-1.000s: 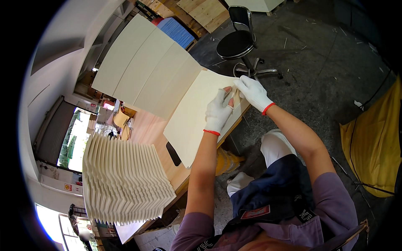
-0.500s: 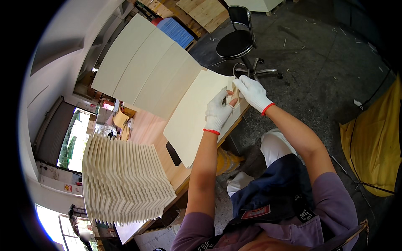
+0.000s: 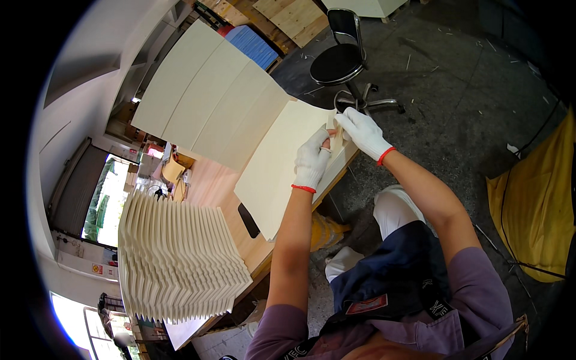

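Note:
A large cream cardboard sheet (image 3: 282,156) lies flat on the wooden table, its creased far part (image 3: 210,96) standing up at an angle. Both my hands, in white gloves with red cuffs, are at the sheet's right end by the table edge. My left hand (image 3: 312,161) is closed there, its bare fingertips pinching a narrow folded flap (image 3: 338,143). Beside it, my right hand (image 3: 362,132) grips the outer end of that flap, fingers bent over it. The gloves partly hide the flap.
A thick row of folded cream sheets (image 3: 180,258) stands on the table at the left, near a black flat object (image 3: 248,220). Beyond the table's right end is a black swivel chair (image 3: 339,63). A yellow cover (image 3: 534,198) hangs at the far right.
My left thumb has drawn in toward the fingers at the flap, and the left hand has tightened slightly. My right hand has barely moved.

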`<state>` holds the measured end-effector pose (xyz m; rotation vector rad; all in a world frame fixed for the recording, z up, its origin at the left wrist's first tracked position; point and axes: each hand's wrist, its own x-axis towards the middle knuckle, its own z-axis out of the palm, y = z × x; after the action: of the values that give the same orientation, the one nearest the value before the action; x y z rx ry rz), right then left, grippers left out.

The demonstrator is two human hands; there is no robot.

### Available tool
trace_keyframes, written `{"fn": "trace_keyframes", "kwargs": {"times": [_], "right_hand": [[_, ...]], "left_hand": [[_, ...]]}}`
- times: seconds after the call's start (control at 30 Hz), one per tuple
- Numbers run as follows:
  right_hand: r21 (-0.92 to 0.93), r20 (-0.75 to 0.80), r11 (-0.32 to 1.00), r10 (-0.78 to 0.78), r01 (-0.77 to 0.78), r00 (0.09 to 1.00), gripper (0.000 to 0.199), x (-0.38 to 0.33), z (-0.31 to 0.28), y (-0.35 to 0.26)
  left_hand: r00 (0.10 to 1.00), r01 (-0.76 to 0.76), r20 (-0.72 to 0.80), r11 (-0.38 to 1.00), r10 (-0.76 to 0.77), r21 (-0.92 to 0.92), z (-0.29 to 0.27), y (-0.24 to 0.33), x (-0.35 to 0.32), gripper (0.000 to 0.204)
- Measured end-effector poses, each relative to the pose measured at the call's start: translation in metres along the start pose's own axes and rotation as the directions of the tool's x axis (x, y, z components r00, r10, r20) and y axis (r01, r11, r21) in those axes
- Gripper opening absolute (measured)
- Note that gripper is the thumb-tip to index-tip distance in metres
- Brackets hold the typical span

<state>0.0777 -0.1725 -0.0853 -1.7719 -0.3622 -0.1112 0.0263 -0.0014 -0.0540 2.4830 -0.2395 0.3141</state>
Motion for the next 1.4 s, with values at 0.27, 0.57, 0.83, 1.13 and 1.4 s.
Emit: {"fn": "trace_keyframes", "kwargs": {"times": [0.27,0.57,0.83,1.13,1.4], "right_hand": [[0.029,0.013,0.999,0.019,-0.019,1.000,0.042,0.000,0.001,0.001],[-0.529,0.137,0.842,-0.037,0.105,0.990,0.051,-0.003,-0.032,-0.011],[-0.493,0.225,0.765,-0.348,0.414,0.910,0.035,0.009,-0.020,-0.002],[-0.040,-0.010,0.996,-0.079,0.079,0.997,0.037,0.003,0.001,0.010],[0.015,-0.006,0.998,-0.062,0.062,0.998,0.037,0.000,0.001,0.008]], "left_hand": [[0.999,0.039,0.018,0.997,-0.040,0.073,0.000,0.003,0.000,0.036],[0.990,-0.104,-0.101,0.994,0.101,-0.031,-0.001,0.006,-0.005,0.029],[0.998,-0.063,-0.030,0.998,0.063,-0.020,0.001,-0.004,0.002,0.025],[0.999,-0.031,0.022,0.997,0.029,0.065,0.000,0.001,0.000,0.030],[1.000,-0.021,-0.009,0.998,0.021,0.059,0.002,-0.002,0.000,0.035]]}}
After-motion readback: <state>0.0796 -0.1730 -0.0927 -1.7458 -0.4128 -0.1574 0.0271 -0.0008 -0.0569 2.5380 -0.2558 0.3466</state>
